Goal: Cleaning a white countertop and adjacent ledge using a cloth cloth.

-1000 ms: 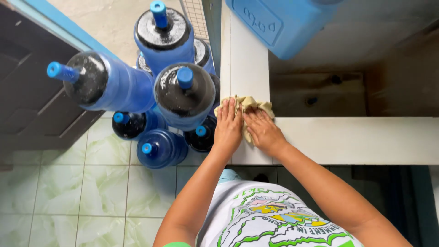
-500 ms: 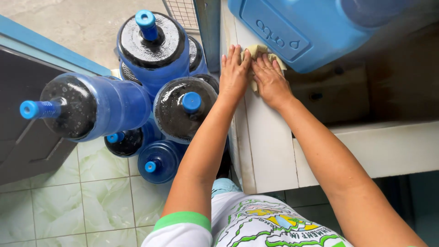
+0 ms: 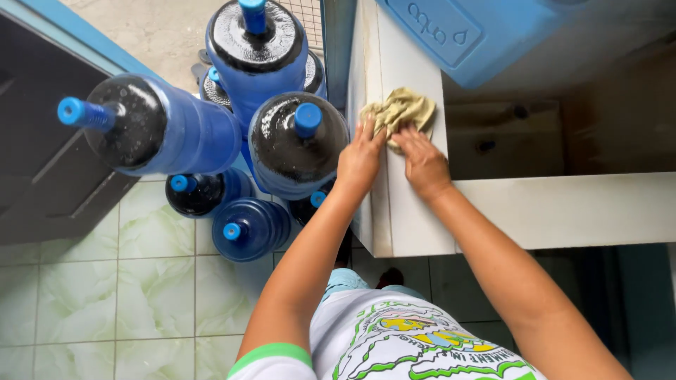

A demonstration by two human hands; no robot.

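Hands, left (image 3: 359, 158) and right (image 3: 422, 163), press flat, seemingly ungripping, on cloth (image 3: 400, 112) atop ledge (image 3: 415, 225) beside bottles (image 3: 296, 141).

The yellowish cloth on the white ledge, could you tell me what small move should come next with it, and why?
Probably slide the cloth back along the white ledge toward the body. Both hands, the left hand and the right hand, press on its near edge, it sits bunched at the ledge's far end beneath the blue container, and the bare strip nearer the body lies open.
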